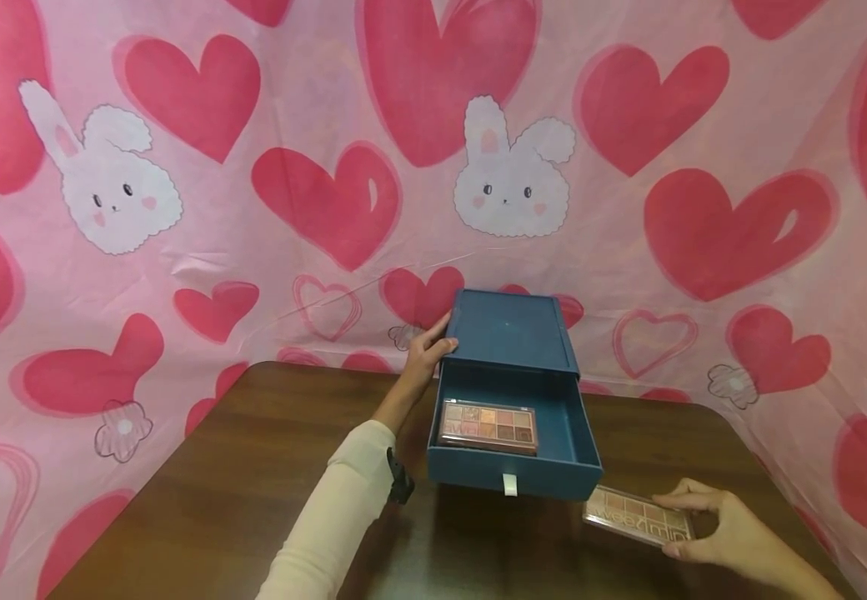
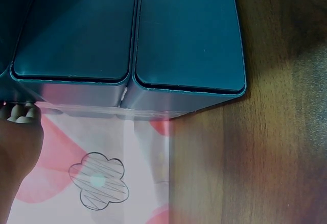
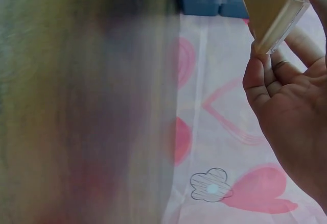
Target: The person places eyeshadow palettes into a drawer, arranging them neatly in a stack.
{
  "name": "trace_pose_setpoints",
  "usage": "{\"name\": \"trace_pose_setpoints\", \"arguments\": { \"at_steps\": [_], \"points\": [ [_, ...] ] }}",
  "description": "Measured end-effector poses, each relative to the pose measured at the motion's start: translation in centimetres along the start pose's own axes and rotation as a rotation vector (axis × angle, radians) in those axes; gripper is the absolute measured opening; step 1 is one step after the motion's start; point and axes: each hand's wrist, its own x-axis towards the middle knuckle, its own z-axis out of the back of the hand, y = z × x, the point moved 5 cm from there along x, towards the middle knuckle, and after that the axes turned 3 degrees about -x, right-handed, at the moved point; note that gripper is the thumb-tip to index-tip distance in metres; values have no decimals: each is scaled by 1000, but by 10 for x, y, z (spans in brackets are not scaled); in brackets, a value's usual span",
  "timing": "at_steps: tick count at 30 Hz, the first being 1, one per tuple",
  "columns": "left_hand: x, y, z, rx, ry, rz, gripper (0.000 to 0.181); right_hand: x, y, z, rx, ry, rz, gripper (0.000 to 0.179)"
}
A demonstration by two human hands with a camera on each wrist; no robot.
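Observation:
A blue drawer cabinet stands at the table's far side, its top drawer pulled out, with a white tab on the front. Inside, toward the drawer's left, lies an eyeshadow palette with pink and brown pans. My left hand rests against the cabinet's left side, thumb at the top edge; in the left wrist view only part of this hand shows. To the right of the drawer, my right hand pinches a second, beige eyeshadow palette between thumb and fingers. The right wrist view shows this palette edge-on.
The brown wooden table extends around the cabinet. A pink cloth printed with hearts and rabbits hangs behind it. Lower cabinet sections appear in the left wrist view.

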Motion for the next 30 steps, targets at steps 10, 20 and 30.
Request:
{"name": "trace_pose_setpoints", "arguments": {
  "at_steps": [10, 20, 30],
  "points": [
    [-1, 2, 0, -22, 8, -6, 69, 8, 8, 16, -32, -19, -25, 52],
    [1, -1, 0, -52, 10, -12, 68, 24, 24, 36, -77, -84, -12, 53],
    [0, 0, 0, -36, 1, -11, 68, 35, 31, 53, -87, -91, 1, 53]
  ]
}}
